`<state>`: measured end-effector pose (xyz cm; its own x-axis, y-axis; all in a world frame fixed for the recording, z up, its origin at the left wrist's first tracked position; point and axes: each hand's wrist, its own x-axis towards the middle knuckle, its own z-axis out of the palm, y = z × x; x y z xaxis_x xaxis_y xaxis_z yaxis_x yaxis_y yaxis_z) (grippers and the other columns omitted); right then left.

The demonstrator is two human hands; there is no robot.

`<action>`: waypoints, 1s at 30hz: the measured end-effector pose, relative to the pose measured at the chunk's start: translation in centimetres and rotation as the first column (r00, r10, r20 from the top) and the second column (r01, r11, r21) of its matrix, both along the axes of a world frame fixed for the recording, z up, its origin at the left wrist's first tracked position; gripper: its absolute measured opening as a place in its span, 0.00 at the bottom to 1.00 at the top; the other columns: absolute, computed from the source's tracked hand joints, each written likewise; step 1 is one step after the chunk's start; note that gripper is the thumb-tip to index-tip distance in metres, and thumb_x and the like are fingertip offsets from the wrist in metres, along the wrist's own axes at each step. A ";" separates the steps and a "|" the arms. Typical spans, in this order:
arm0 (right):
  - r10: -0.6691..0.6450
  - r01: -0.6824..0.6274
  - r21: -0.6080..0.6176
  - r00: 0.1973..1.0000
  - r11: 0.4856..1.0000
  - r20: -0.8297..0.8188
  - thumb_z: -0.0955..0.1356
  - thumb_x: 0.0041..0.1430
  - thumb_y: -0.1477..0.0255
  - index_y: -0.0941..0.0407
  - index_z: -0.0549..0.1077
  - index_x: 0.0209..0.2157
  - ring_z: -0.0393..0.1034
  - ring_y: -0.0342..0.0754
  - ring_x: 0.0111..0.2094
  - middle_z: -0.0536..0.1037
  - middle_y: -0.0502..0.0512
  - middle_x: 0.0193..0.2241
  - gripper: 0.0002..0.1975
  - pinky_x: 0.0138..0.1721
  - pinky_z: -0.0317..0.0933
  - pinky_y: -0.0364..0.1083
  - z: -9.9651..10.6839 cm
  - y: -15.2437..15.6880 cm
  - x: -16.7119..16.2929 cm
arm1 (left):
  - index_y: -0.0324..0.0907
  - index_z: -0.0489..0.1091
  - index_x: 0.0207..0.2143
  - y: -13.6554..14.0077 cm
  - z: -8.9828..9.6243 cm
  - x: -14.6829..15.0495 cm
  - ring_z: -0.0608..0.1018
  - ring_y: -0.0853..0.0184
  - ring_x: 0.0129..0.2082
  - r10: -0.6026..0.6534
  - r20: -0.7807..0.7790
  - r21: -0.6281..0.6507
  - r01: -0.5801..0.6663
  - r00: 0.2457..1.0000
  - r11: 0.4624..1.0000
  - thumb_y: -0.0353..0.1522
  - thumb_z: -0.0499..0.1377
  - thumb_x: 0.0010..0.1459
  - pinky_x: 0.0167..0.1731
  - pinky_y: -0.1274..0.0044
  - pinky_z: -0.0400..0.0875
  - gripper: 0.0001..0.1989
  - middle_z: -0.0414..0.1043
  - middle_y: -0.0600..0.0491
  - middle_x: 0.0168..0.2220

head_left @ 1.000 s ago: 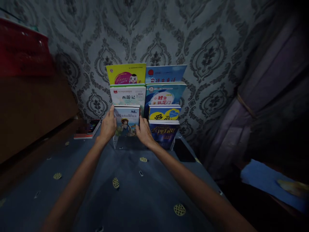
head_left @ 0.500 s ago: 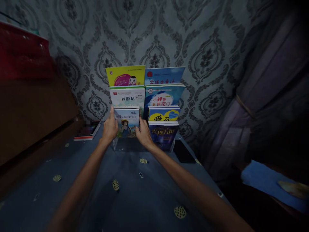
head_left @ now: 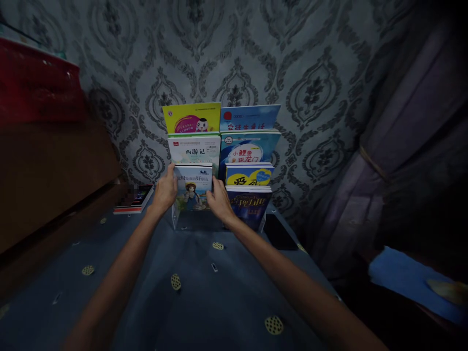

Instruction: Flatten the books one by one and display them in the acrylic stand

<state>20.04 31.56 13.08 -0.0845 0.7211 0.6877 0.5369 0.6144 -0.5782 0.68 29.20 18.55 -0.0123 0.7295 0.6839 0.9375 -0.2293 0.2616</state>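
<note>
Clearly, the girl-covered book (head_left: 193, 192) stands near upright at the front left of the clear stand (head_left: 174, 220), between your two hands. Whether its bottom edge is fully seated, you cannot tell. Your left hand (head_left: 166, 191) is clamped on its nine o'clock edge, and your right hand (head_left: 221, 200) is clamped on its edge between three and four, thumb over the cover; some of your fingers are hidden from view.

Expect it to be light, since it looks thin. The cover is probably stiff enough to stay flat, yet a soft one could bow if you squeeze inward, and a smooth face might slide. Your best hold is likely both side edges at mid-height, pinching cover and pages together and sparing the corners.

At twelve o'clock you have the white book (head_left: 193, 148), with the yellow book (head_left: 188, 114) beyond it. The dark blue book (head_left: 252, 207) sits at three, near your right knuckles. Farther out on the table (head_left: 219, 307), a dark flat slab (head_left: 280, 232) lies at four and a small pile of books (head_left: 137, 201) at nine.
</note>
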 end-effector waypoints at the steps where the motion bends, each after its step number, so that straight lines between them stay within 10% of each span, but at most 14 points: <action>1: 0.009 -0.009 0.013 1.000 1.000 -0.007 0.62 0.58 0.75 0.57 0.59 0.65 0.63 0.60 0.59 0.70 0.65 0.54 0.32 0.63 0.58 0.61 0.3 0.1 0.0 | 0.36 0.55 0.65 -0.1 0.3 -0.1 0.82 0.54 0.40 0.015 -0.013 -0.020 -0.015 1.000 1.000 0.30 0.46 0.66 0.42 0.69 0.73 0.25 0.79 0.42 0.41; 30: 0.061 -0.063 0.062 0.998 0.996 0.031 0.60 0.55 0.77 0.56 0.53 0.69 0.64 0.59 0.57 0.70 0.64 0.55 0.38 0.61 0.60 0.63 1.8 0.9 0.3 | 0.40 0.54 0.64 -0.4 0.1 -0.3 0.82 0.53 0.40 0.026 0.117 -0.043 -0.021 0.993 0.999 0.33 0.49 0.66 0.43 0.68 0.72 0.25 0.79 0.45 0.39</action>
<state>20.31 32.48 14.84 -0.1484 0.6689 0.7284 0.5124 0.6819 -0.5219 0.42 28.84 18.63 -0.1085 0.7557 0.6458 0.9047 -0.1942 0.3792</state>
